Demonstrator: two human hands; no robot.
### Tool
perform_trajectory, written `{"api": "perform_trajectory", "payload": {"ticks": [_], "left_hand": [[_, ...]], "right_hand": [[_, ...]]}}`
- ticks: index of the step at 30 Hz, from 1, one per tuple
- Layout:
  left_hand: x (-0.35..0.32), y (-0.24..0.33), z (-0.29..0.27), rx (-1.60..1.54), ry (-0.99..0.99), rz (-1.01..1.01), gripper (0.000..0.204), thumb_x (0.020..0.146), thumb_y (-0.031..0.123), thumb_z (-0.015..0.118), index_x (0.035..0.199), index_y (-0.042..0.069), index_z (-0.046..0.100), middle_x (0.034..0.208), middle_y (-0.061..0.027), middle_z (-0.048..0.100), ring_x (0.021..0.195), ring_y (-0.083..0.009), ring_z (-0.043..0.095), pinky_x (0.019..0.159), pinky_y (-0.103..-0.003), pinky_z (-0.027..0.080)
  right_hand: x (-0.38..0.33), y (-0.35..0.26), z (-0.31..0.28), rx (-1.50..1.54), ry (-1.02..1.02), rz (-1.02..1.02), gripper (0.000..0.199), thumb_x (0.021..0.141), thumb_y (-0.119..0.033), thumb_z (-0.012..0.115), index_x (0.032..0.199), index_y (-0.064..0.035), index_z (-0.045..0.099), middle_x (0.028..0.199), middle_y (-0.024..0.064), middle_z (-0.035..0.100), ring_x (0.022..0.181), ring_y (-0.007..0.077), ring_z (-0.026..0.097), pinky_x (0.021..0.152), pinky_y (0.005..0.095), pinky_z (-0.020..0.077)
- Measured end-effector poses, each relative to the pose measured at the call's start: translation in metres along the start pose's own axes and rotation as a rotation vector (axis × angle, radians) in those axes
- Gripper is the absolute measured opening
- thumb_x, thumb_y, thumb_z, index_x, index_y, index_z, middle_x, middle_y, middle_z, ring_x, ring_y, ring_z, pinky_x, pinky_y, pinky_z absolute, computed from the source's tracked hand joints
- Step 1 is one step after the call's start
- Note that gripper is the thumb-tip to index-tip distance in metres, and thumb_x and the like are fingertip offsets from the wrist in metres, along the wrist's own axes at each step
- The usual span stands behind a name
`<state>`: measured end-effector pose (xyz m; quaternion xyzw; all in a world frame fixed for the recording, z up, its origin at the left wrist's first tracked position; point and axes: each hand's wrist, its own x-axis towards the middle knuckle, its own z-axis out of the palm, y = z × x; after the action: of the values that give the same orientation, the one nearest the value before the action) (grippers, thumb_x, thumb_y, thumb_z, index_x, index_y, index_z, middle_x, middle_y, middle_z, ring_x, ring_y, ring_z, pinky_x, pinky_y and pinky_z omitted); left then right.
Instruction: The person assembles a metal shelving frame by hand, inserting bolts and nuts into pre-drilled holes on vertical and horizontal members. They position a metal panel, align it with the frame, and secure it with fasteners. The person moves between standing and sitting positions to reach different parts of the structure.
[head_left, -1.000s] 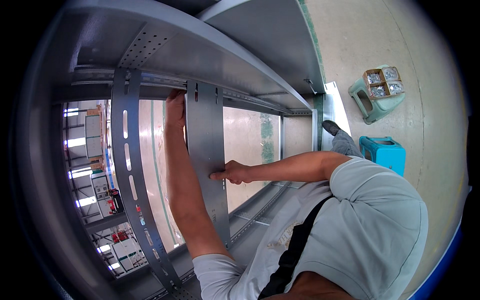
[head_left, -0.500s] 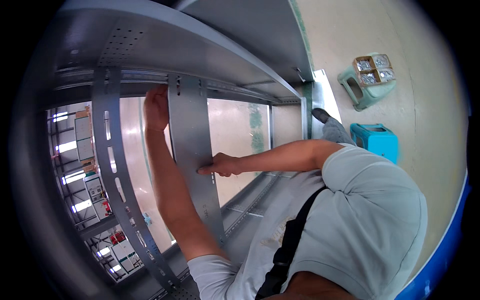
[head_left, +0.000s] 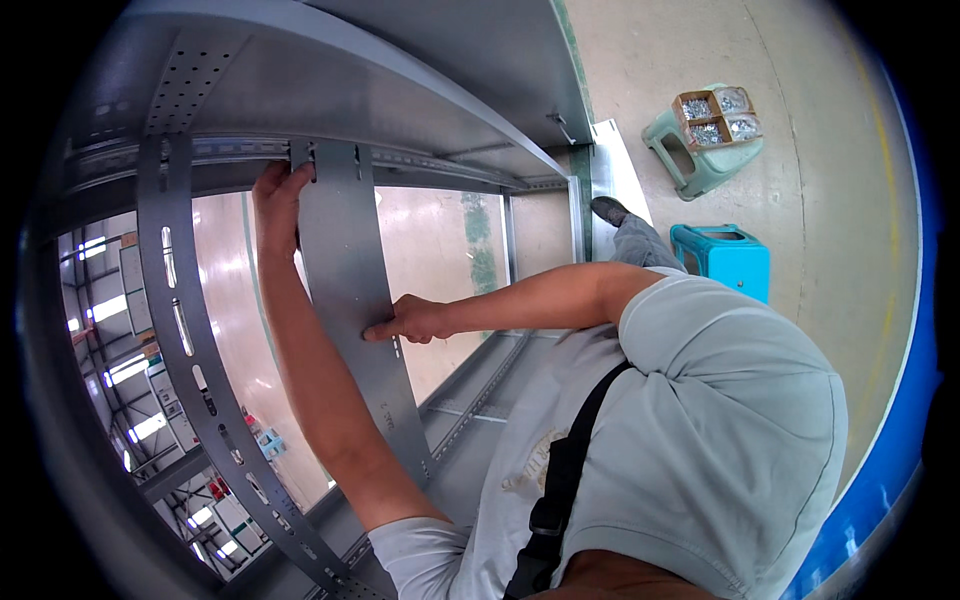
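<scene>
A long grey metal plate (head_left: 345, 270) with small slots spans the opening of a grey metal cabinet frame (head_left: 470, 170). At its upper end, my left hand (head_left: 278, 205) is closed around the left edge, with some fingers hidden. My right hand (head_left: 412, 319) grips the right edge about midway down, a digit lying across the plate's face and the other fingers curled at the edge. To the left of the plate runs a narrower slotted metal strip (head_left: 205, 370), which neither hand touches.
A perforated grey panel (head_left: 270, 80) overhangs both hands. On the floor to the right stand a pale green stool (head_left: 685, 160), bearing a divided box (head_left: 708, 107) of small metal parts, and a bright blue stool (head_left: 735, 265). A white board (head_left: 615, 170) lies by my foot.
The view has shifted, so the frame and plate appear farther left. My left hand's fingers now show more at the plate's upper edge. The right hand keeps its hold.
</scene>
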<state>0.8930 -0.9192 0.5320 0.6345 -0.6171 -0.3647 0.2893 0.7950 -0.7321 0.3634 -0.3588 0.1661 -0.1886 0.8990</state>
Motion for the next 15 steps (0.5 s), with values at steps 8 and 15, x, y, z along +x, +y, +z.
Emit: {"api": "perform_trajectory", "payload": {"ticks": [8,15], "left_hand": [[-0.076,0.029,0.022,0.246,0.431,0.216,0.051,0.091,0.020,0.070,0.133,-0.005,0.059,0.122,-0.0155,0.068,0.113,-0.0223,0.064,0.099,-0.033,0.047],[-0.283,-0.037,0.088,-0.614,0.022,0.201,0.057,0.096,0.039,0.066,0.130,-0.005,0.058,0.113,-0.0194,0.069,0.106,-0.0265,0.067,0.095,-0.039,0.052]], "right_hand": [[0.009,0.001,-0.008,-0.017,0.029,0.002,0.052,0.078,-0.056,0.082,0.070,-0.0110,0.056,0.056,-0.0052,0.035,0.044,0.0079,0.028,0.040,0.0286,0.0197],[0.011,0.011,-0.001,-0.052,0.061,-0.016,0.047,0.081,-0.050,0.081,0.077,-0.0082,0.060,0.055,-0.0041,0.034,0.045,0.0085,0.027,0.041,0.0292,0.0190]]}}
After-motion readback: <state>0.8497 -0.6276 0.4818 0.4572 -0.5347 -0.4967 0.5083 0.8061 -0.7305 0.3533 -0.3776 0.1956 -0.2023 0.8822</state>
